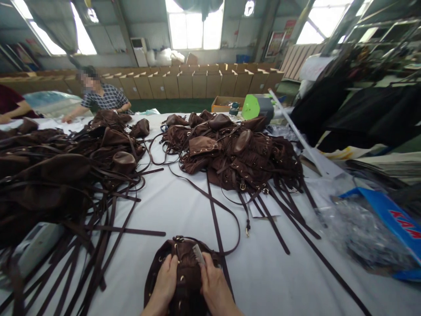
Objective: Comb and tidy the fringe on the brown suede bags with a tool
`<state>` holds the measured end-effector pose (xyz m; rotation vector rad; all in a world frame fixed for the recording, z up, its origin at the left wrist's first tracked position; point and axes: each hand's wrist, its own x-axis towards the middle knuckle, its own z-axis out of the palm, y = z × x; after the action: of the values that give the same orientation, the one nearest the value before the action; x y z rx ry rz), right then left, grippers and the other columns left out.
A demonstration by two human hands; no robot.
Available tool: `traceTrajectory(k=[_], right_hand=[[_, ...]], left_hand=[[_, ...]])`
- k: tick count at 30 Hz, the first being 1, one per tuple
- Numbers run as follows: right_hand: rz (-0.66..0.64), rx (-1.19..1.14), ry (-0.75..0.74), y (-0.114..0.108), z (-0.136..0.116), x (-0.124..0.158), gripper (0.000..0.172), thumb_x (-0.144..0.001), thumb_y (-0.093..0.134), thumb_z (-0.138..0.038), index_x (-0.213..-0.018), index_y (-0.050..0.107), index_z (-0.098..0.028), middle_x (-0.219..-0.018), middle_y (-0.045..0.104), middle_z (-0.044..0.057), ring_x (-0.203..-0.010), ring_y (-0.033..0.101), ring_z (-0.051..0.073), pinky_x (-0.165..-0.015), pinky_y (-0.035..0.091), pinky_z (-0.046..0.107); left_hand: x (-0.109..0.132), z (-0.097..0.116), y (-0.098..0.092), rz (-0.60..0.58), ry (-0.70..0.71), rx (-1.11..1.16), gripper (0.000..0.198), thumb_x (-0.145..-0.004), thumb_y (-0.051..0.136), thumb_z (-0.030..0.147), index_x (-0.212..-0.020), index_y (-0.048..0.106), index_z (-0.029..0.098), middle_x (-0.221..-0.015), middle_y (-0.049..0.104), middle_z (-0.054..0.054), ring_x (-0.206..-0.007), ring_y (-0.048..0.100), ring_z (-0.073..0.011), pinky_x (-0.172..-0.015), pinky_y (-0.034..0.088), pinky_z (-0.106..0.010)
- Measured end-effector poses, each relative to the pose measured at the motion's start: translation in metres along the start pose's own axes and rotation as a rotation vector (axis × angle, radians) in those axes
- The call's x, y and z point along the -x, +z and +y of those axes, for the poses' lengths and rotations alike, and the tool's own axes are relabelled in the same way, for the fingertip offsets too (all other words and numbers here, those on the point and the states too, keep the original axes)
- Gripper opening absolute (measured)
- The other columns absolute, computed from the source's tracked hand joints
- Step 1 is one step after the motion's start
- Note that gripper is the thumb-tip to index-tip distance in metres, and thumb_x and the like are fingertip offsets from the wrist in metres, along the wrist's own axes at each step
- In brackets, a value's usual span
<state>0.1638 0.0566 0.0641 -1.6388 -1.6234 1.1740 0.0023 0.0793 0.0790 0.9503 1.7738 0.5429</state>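
Observation:
A dark brown bag [189,292] with metal eyelets lies on the white table right in front of me. My left hand [166,277] is closed on the bag's edge, its thumb and fingers pinching the material near the opening. In my right hand [213,281] is a small pale comb [198,253], its teeth pointing up and to the left over the bag. The right fingers are wrapped round the comb's lower part. A thin brown strap [237,228] loops away from the bag across the table.
Piles of brown bags [243,153] and brown bags with loose straps [62,171] cover the table's far middle and left. At right are clear plastic wrapping [362,232] and a blue box [388,215]. Across the table sits a person [107,96]; cardboard boxes [197,83] line up behind.

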Motion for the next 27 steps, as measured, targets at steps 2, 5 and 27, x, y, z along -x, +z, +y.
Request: traceTrajectory(k=[2,5,27], right_hand=[[0.049,0.302,-0.253,0.004,-0.012,0.003,0.042,-0.089,0.036,-0.014,-0.130,0.043,-0.020,-0.078,0.068,0.006,-0.064,0.068,0.018,-0.055,0.048,0.023],[0.044,0.692,-0.419,0.018,-0.013,0.005,0.065,-0.074,0.050,-0.004,-0.137,0.039,-0.015,-0.073,0.068,0.006,-0.054,0.065,0.020,-0.047,0.045,0.025],[0.233,-0.026,0.244,-0.050,0.069,-0.018,0.054,-0.097,0.011,-0.032,-0.132,0.045,-0.009,-0.056,0.060,0.002,-0.043,0.060,0.017,-0.039,0.046,0.023]], left_hand=[[0.001,0.002,0.005,0.029,0.047,-0.001,0.055,-0.080,0.038,0.052,-0.108,0.058,0.009,-0.121,0.060,-0.022,-0.118,0.053,-0.0326,-0.103,0.035,-0.043],[0.006,0.004,0.007,0.097,0.083,0.003,0.054,-0.076,0.042,0.054,-0.104,0.058,0.010,-0.123,0.058,-0.022,-0.123,0.048,-0.0323,-0.106,0.033,-0.041],[0.021,-0.009,-0.006,0.118,0.093,0.064,0.050,-0.074,0.047,0.062,-0.091,0.060,0.017,-0.095,0.070,-0.013,-0.102,0.061,-0.0334,-0.091,0.045,-0.042]])
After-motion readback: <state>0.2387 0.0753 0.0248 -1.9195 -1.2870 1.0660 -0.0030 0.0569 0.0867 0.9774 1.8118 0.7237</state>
